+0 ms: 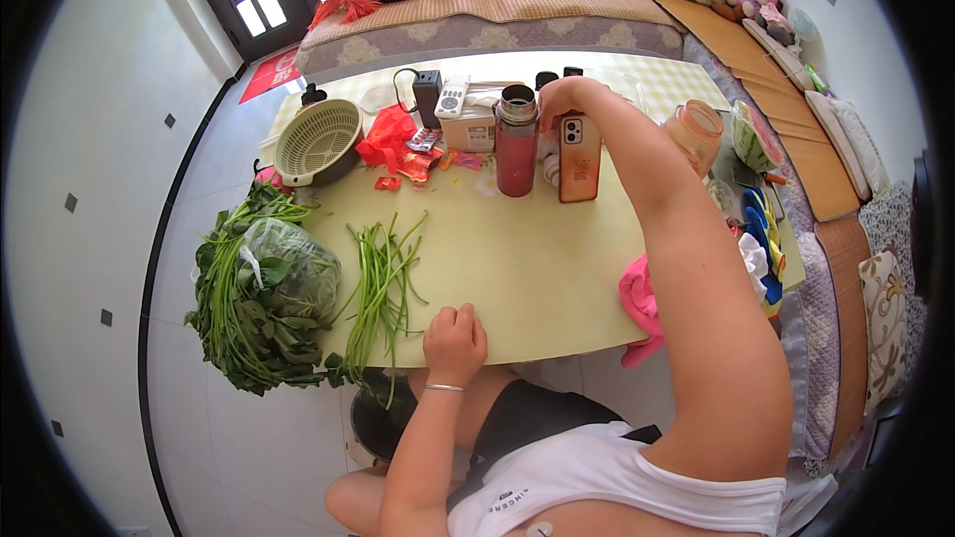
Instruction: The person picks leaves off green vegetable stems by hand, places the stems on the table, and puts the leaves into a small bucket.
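Orange-backed phone (579, 157) stands upright against the red flask (516, 142), steadied from above by the right hand (560, 97)'s clenched grip; nearer than the flask, the left hand (455, 343) rests fisted, empty, on the desk (532, 268) beside green stems (380, 283).

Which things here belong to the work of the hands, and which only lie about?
In hand:
right hand at the top of the upright phone
left hand closed on the table, beside the green stems

Lying about:
red flask
strainer basket
leafy greens
remote
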Demonstrator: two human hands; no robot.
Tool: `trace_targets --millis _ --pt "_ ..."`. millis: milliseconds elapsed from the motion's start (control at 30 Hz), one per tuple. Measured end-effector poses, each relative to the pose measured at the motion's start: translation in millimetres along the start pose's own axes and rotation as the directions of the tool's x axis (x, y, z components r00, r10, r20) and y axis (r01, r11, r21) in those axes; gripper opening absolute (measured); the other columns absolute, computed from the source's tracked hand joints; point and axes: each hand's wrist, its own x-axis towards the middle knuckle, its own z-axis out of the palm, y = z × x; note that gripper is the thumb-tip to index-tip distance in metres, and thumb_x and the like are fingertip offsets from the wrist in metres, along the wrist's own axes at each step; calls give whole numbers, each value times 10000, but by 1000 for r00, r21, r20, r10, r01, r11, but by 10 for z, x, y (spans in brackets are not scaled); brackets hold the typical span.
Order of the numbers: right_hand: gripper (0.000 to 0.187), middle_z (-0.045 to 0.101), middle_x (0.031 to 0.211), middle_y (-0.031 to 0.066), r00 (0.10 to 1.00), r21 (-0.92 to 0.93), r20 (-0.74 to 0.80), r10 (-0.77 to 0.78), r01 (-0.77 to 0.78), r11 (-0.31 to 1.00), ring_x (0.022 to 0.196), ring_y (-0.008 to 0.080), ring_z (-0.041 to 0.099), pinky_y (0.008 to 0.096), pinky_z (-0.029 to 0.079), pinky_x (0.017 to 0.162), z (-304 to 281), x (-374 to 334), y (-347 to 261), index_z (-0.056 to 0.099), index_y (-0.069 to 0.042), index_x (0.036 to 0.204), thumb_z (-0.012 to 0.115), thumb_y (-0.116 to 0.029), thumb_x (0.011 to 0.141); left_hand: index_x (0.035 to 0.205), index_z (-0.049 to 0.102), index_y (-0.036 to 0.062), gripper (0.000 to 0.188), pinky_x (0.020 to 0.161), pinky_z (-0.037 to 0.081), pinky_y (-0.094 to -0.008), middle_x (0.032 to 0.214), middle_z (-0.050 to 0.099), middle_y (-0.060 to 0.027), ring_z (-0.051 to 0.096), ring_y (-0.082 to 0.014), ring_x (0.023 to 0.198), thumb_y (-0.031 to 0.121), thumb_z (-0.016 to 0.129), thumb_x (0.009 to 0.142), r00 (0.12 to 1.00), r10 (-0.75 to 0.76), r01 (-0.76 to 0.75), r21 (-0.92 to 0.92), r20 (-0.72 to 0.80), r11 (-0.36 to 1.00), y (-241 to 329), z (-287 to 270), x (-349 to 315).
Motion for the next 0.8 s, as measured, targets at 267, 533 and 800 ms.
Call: trace_targets --millis 267,533,800 --pt "217 669 742 55 998 -220 -68 7 -22 975 637 178 620 334 502 586 57 122 -87 711 -35 771 735 -240 704 969 600 66 231 628 456 -407 814 519 -97 555 -289 742 122 634 748 1000 -17 17 25 7 1000 -19 -7 -23" --pt "307 687 803 69 995 -218 -96 20 -41 975 700 195 652 343 520 608 140 267 115 726 -44 869 764 -246 641 970 597 70 235 623 454 -404 816 518 -94 554 -289 743 130 631 745 1000 -6 6 2 -4 1000 3 26 -22" --pt "334 693 838 78 997 -331 -69 -30 6 944 734 241 660 352 528 626 147 291 10 728 -82 935 772 -230 638 964 592 71 233 617 457 -407 811 518 -93 555 -290 734 131 628 741 1000 -14 14 7 -14 1000 -18 15 -28"
